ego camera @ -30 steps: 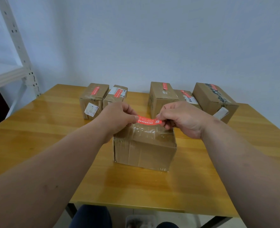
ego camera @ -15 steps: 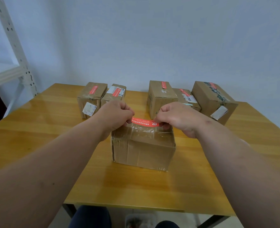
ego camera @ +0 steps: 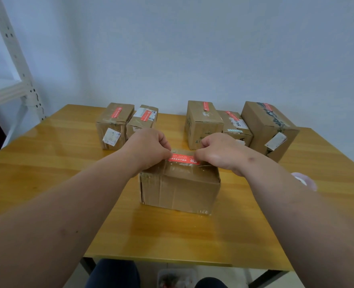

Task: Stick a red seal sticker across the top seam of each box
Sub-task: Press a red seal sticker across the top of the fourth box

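A brown cardboard box [ego camera: 180, 190] stands in the middle of the wooden table [ego camera: 47, 163], its top covered in clear tape. A red seal sticker [ego camera: 183, 159] is stretched flat across the far part of its top. My left hand [ego camera: 149, 148] pinches the sticker's left end and my right hand [ego camera: 217, 152] pinches its right end, both resting at the box top. The sticker's ends are hidden under my fingers.
Several cardboard boxes with red stickers on top stand along the back: two at the left [ego camera: 114, 123] [ego camera: 144, 119], three at the right [ego camera: 203, 123] [ego camera: 235, 127] [ego camera: 269, 129]. A pale roll [ego camera: 305, 180] lies by my right forearm. A white metal shelf [ego camera: 16, 80] stands at the left.
Both hands have lowered the sticker from just above the box down onto its top, pulling it straight.
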### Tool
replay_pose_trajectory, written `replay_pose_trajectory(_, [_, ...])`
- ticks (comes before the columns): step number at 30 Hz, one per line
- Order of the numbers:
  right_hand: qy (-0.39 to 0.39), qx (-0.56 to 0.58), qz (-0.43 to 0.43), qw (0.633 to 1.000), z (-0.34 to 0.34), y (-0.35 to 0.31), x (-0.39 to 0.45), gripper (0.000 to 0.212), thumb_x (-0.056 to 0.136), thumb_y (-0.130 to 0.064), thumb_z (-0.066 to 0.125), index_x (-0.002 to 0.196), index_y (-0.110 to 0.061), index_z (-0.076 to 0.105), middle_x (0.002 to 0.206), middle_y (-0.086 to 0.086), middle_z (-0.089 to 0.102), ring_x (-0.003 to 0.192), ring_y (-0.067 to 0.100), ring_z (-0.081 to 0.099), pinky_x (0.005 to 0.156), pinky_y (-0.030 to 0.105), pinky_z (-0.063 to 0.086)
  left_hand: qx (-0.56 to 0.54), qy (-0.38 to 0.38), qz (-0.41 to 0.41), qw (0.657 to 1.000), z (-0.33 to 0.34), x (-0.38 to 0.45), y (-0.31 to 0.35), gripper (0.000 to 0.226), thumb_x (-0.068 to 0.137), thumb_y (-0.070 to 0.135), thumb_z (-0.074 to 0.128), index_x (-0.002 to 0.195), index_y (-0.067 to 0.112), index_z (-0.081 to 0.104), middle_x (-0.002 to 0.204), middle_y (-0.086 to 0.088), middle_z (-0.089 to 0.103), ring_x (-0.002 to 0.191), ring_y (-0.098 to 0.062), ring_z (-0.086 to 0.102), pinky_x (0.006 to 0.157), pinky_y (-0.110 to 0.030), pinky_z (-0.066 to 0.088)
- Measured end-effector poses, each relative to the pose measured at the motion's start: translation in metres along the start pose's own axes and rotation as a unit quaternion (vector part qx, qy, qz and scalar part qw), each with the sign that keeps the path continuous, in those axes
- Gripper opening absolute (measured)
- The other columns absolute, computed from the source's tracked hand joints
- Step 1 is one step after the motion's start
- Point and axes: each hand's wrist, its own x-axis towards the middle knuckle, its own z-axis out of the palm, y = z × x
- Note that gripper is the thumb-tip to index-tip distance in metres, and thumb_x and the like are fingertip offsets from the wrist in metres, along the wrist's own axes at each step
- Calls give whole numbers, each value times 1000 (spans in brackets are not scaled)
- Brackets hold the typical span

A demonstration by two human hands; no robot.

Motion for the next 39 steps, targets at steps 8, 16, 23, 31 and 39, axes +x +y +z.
replay_pose_trajectory(8, [-6, -47, 12, 999, 2, -1, 3, 28, 86, -24, 62, 67, -13, 44, 71, 3, 41, 68, 20, 40, 68, 36, 32, 33, -9, 6, 999, 1, 3, 1, 3, 83, 17, 71, 84, 19, 70, 83, 4, 65, 75, -6, 57, 56, -21, 41])
replay_pose_trajectory(16, [-1, -106, 23, 994, 6, -3, 8, 18, 85, -29, 60, 76, -13, 56, 77, 4, 52, 82, 25, 55, 88, 47, 46, 73, -1, 15, 997, 3, 7, -1, 6, 82, 18, 71, 79, 22, 68, 80, 6, 65, 72, -5, 56, 56, -21, 42])
replay_pose_trajectory(23, [0, -143, 38, 989, 5, -4, 12, 25, 85, -31, 64, 69, -15, 53, 72, 1, 50, 78, 23, 52, 83, 43, 43, 95, -6, 16, 995, 3, 7, -1, 6, 82, 19, 71, 82, 22, 67, 85, 6, 64, 73, -5, 54, 59, -21, 44])
replay_pose_trajectory(31, [24, -8, 77, 997, 3, 12, 5, 44, 80, -36, 77, 114, -18, 55, 111, 2, 54, 101, 22, 53, 87, 38, 48, 19, -25, -66, 997, 1, 8, -13, 47, 76, 31, 80, 117, 26, 59, 118, -4, 49, 110, -26, 49, 87, -40, 51])
replay_pose_trajectory(39, [-21, 195, 136, 971, 14, 16, 5, 28, 92, -4, 53, 118, -15, 60, 109, 17, 61, 100, 26, 59, 98, 42, 48, -211, -68, -149, 964, 9, 1, -14, 39, 90, 3, 57, 124, 23, 57, 104, -5, 53, 99, -28, 56, 91, -44, 53])
